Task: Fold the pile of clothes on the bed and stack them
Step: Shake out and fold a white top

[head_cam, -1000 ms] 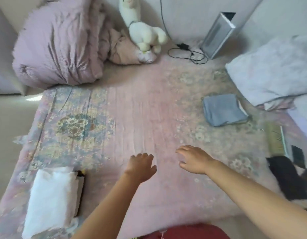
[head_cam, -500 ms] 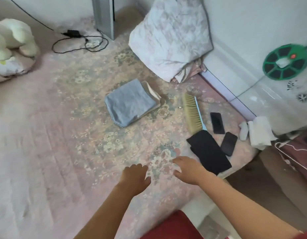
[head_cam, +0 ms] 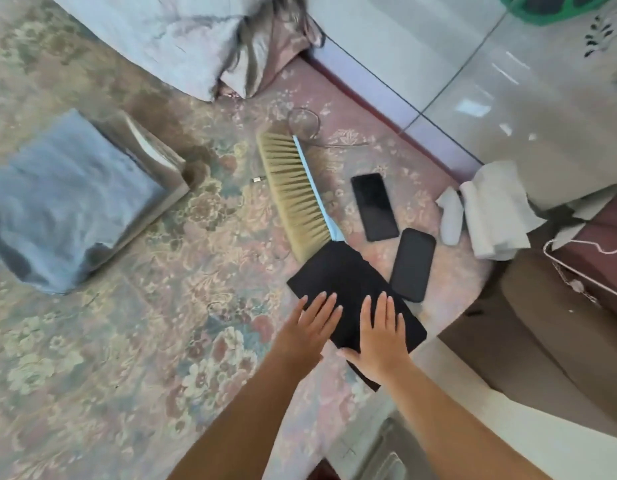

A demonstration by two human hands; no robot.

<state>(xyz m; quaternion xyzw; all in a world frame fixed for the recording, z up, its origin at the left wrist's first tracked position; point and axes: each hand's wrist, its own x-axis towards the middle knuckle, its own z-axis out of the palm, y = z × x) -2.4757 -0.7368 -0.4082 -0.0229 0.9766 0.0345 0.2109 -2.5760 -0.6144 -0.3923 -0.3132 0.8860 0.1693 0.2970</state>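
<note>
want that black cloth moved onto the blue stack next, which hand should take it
Left, probably. The left hand lies at the black cloth's edge on the side facing the blue stack. The right hand rests flat on the cloth's near end, on the phones' side.

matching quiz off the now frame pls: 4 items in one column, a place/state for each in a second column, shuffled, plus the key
Things:
1. black folded garment
2. brush
3. blue folded garment
4. white cloth

Places or states:
A. at the bed's right edge, beside the phones
B. far left on the bedspread, on top of another folded piece
C. under both flat hands
D. bristles pointing left, handle end hidden under black fabric

Pairs: 1-C, 2-D, 3-B, 4-A. The left hand and right hand both lie with straight fingers on the black piece.
</note>
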